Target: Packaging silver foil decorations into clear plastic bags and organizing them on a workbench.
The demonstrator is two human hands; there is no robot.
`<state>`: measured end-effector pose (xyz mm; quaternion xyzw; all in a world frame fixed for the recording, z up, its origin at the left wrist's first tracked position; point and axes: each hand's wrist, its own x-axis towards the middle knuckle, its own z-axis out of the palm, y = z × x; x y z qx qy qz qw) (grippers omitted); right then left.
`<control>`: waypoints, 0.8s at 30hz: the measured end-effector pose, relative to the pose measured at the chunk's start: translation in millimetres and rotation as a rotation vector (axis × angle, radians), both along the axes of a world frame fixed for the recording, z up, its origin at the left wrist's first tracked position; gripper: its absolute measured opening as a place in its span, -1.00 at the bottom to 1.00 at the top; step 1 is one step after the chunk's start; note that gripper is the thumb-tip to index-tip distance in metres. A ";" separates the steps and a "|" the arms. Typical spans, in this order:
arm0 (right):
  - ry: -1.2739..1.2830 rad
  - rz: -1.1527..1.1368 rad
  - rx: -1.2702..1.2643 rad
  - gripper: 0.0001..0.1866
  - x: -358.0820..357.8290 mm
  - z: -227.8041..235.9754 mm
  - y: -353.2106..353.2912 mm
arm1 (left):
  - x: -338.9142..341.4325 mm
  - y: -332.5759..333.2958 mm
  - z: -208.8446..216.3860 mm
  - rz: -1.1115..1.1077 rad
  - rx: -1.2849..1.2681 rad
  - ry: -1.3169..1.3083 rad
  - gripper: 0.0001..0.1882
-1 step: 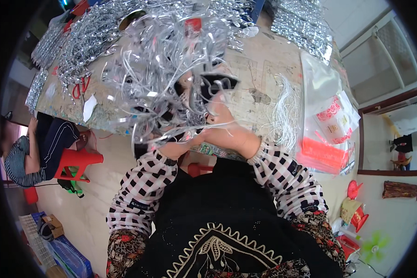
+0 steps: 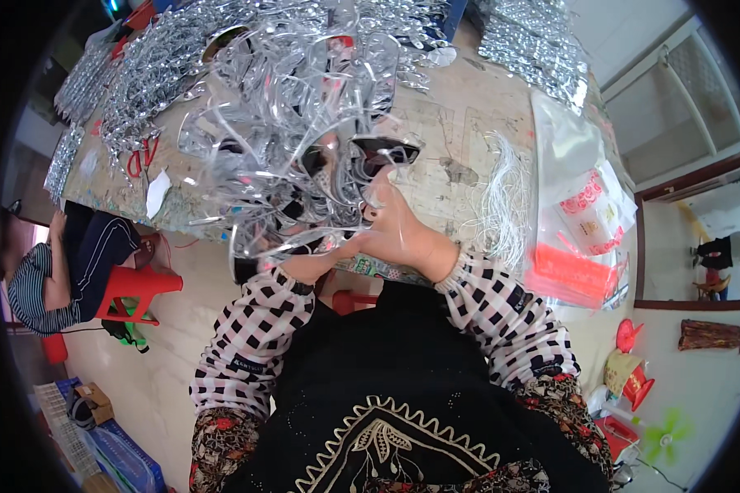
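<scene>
A large tangled bunch of clear and silvery shiny strips with dark glossy pieces (image 2: 386, 149) spreads over the near left part of the table, overhanging its front edge. Its exact kind is unclear. My right hand (image 2: 399, 234) is closed on the bunch's near right side, fingers curled into the strips. Reaching in from the left, my left hand (image 2: 316, 264) meets the right hand at the near edge. Most of its fingers are hidden under the strips, but it appears closed on the bunch too. Checked sleeve covers reach both wrists.
Silver piles of shiny strands (image 2: 160, 74) lie at the far left, another stack (image 2: 534, 49) at the far right. Red-handled scissors (image 2: 143, 158) lie on the left. White strings (image 2: 501, 197), clear bags (image 2: 563, 140) and a red packet (image 2: 571, 275) lie on the right. Someone sits on a red stool (image 2: 140, 287).
The strips have shifted a little and look less blurred. Dark pieces in the bunch show more clearly. My hands stay at nearly the same place near the table edge.
</scene>
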<state>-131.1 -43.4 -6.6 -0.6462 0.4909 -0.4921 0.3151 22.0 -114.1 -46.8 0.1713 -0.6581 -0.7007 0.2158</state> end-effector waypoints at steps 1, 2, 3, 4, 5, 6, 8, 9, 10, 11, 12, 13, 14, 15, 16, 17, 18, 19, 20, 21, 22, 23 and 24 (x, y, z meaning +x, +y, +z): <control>0.083 -0.064 0.003 0.17 0.8 10.7 3.1 | -1.8 8.6 18.5 0.046 0.055 0.039 -0.08; 0.170 -0.123 0.002 0.18 1.4 18.2 5.6 | -3.9 15.7 29.8 0.096 0.106 0.081 -0.07; 0.218 -0.083 -0.071 0.19 0.7 6.8 1.1 | -1.0 12.9 21.9 0.082 0.072 0.107 -0.11; 0.223 -0.087 -0.068 0.19 1.9 13.1 3.5 | 0.1 16.7 25.2 0.078 0.075 0.111 -0.11; 0.176 -0.074 0.008 0.19 3.9 22.4 7.6 | 2.5 22.2 31.2 0.147 0.055 0.098 -0.13; 0.127 -0.060 0.084 0.19 5.0 27.9 10.0 | 3.4 25.2 34.4 0.217 0.036 0.084 -0.15; 0.136 -0.027 0.082 0.19 3.6 23.1 7.5 | 0.8 26.5 41.8 0.221 -0.054 0.156 -0.25; 0.128 -0.047 0.078 0.18 3.9 21.9 8.5 | 0.7 29.9 47.2 0.252 -0.016 0.167 -0.31; 0.120 -0.065 0.072 0.18 4.8 21.5 8.9 | 0.6 32.3 53.2 0.286 0.022 0.179 -0.38; 0.122 -0.063 0.070 0.18 4.7 20.3 7.6 | 5.8 20.3 43.6 0.187 0.103 0.143 -0.33; 0.071 -0.065 0.063 0.19 4.0 18.5 5.0 | 5.2 19.0 36.3 0.190 0.100 0.145 -0.33; 0.019 -0.067 0.057 0.19 4.5 15.1 3.1 | 5.2 18.2 29.4 0.243 0.113 0.114 -0.36; 0.020 -0.069 0.056 0.19 4.2 9.3 2.7 | -0.2 20.4 41.0 0.292 0.126 0.084 -0.40; -0.002 -0.109 0.083 0.21 4.0 2.6 2.3 | -9.5 31.0 53.0 0.438 0.018 0.234 -0.64; -0.025 -0.142 0.110 0.23 5.8 -0.4 2.2 | -8.1 30.4 50.7 0.443 0.014 0.234 -0.64; -0.026 -0.137 0.106 0.23 5.7 -2.9 1.0 | -7.2 28.3 44.7 0.452 -0.076 0.245 -0.63; -0.049 -0.105 0.108 0.23 4.1 -5.1 -1.7 | -7.1 26.2 40.6 0.460 -0.167 0.256 -0.61; -0.072 -0.073 0.111 0.23 3.5 -5.6 -3.9 | -10.3 25.2 40.3 0.461 -0.115 0.353 -0.56; -0.074 -0.071 0.110 0.23 3.3 -6.3 -4.9 | -11.0 27.0 41.1 0.462 -0.118 0.351 -0.56; -0.108 -0.046 0.150 0.22 2.9 -7.1 -5.3 | -11.5 28.9 42.9 0.477 -0.063 0.351 -0.54; -0.140 -0.020 0.192 0.21 3.3 -2.1 -4.9 | -11.9 30.1 45.4 0.492 -0.008 0.353 -0.51; -0.141 -0.017 0.191 0.21 3.7 2.5 -2.0 | -11.0 30.9 49.9 0.462 0.016 0.315 -0.53; -0.080 -0.067 0.179 0.20 3.7 7.7 2.8 | -11.2 29.7 49.6 0.465 0.015 0.314 -0.53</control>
